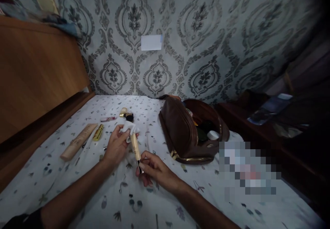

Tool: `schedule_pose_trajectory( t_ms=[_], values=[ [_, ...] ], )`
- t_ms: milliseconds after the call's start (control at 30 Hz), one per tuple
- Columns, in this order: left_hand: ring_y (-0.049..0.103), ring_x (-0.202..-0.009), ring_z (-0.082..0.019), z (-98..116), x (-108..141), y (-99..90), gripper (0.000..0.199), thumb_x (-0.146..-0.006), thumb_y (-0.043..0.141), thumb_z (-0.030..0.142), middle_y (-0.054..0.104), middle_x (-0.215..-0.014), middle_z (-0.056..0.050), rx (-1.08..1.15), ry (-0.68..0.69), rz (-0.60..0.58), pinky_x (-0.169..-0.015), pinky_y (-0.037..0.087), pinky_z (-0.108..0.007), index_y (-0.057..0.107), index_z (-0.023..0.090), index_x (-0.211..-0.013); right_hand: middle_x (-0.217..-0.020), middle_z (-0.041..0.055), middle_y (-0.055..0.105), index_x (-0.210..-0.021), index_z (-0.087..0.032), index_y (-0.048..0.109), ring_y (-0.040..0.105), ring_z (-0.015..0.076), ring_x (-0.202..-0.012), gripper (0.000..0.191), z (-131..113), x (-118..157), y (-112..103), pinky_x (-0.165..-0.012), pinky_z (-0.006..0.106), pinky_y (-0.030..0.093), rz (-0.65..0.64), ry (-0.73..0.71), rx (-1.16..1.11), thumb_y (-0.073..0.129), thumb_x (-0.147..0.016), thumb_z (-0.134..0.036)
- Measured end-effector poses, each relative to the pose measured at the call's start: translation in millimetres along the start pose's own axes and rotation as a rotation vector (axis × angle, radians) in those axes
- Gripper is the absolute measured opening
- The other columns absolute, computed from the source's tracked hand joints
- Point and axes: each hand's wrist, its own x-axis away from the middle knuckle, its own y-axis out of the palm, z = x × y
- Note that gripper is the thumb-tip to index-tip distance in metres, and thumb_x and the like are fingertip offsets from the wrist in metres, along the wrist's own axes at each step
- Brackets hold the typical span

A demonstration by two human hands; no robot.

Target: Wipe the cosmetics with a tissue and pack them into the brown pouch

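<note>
Between my hands is a slim beige cosmetic tube (135, 147) with a dark, shiny cap. My right hand (154, 170) grips it at the cap end, thumb and fingers closed. A crumpled white wipe (130, 127) is in my left hand (119, 144), pressed against the tube's far end. Left of my hands lie a large beige tube (78, 143) and a small gold bottle (98, 133). Beyond them are a pink lip gloss tube (107, 119) and a small gold-and-black item (126, 115).
An open brown toiletry bag (177, 129) stands to the right, holding several items, including a white round lid (212, 135). A wooden cabinet (38, 71) borders the left. Patterned cloth (154, 208) covers the surface. A blurred-out patch (249, 172) hides something on the right.
</note>
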Motion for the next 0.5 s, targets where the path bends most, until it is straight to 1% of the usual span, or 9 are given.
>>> schedule_pose_trajectory(
  t_ms=[67,167,233,300,367,433,500],
  values=[
    [0.065,-0.066,-0.011,3.2,-1.6,-0.7,0.048,-0.062,0.083,0.034,0.064,-0.079,0.006,-0.005,-0.015,0.030,-0.064,0.050,-0.022,0.048,0.022,-0.093,-0.076,-0.0018,0.067,-0.089,-0.020,0.045,0.056,0.0060,-0.047,0.043,1.5,0.0,-1.5,-0.042,0.017,0.034,-0.027,0.021,-0.069,0.069,-0.080,-0.054],
    [0.060,-0.059,-0.009,4.4,-2.9,-2.6,0.050,-0.060,0.084,0.036,0.060,-0.070,0.008,-0.071,0.016,0.076,-0.058,0.046,-0.019,0.049,0.022,-0.091,-0.076,0.0002,0.069,-0.090,-0.018,0.050,0.058,0.0070,-0.052,0.041,4.2,-0.7,-4.0,-0.047,0.018,0.038,-0.033,0.044,-0.127,0.075,-0.077,-0.048],
    [0.058,-0.058,-0.009,3.3,-4.5,-5.5,0.046,-0.063,0.082,0.040,0.059,-0.068,0.008,-0.158,0.063,0.095,-0.053,0.041,-0.017,0.050,0.022,-0.091,-0.080,0.0008,0.070,-0.092,-0.017,0.054,0.060,0.0077,-0.057,0.043,4.9,-1.3,-4.6,-0.052,0.019,0.041,-0.038,0.057,-0.141,0.082,-0.071,-0.042],
    [0.055,-0.059,-0.009,1.4,-7.3,-10.2,0.040,-0.068,0.078,0.041,0.058,-0.068,0.008,-0.248,0.139,0.108,-0.052,0.038,-0.017,0.050,0.022,-0.090,-0.082,0.0000,0.070,-0.100,-0.018,0.056,0.061,0.0085,-0.061,0.049,4.9,-1.9,-4.0,-0.055,0.020,0.043,-0.030,0.062,-0.146,0.086,-0.066,-0.036],
    [0.051,-0.058,-0.009,-0.1,-11.5,-16.4,0.034,-0.073,0.074,0.041,0.055,-0.067,0.007,-0.330,0.233,0.115,-0.053,0.038,-0.018,0.051,0.022,-0.090,-0.080,-0.0009,0.070,-0.104,-0.020,0.056,0.061,0.0089,-0.060,0.053,5.0,-2.8,-2.8,-0.055,0.021,0.042,0.015,0.046,-0.140,0.087,-0.065,-0.036],
    [0.049,-0.058,-0.009,-0.4,-16.2,-23.0,0.029,-0.077,0.070,0.040,0.052,-0.068,0.007,-0.416,0.312,0.130,-0.054,0.038,-0.019,0.051,0.023,-0.090,-0.078,-0.0003,0.070,-0.099,-0.020,0.057,0.060,0.0092,-0.058,0.048,5.1,-3.9,-2.4,-0.054,0.021,0.041,0.087,0.014,-0.130,0.086,-0.065,-0.038],
    [0.047,-0.058,-0.010,1.0,-20.3,-28.4,0.026,-0.080,0.067,0.039,0.049,-0.067,0.007,-0.497,0.349,0.142,-0.054,0.038,-0.019,0.051,0.023,-0.092,-0.079,0.0016,0.072,-0.092,-0.019,0.058,0.060,0.0095,-0.058,0.044,5.1,-5.2,-3.8,-0.054,0.022,0.041,0.171,-0.029,-0.138,0.085,-0.065,-0.041]
  ],
)
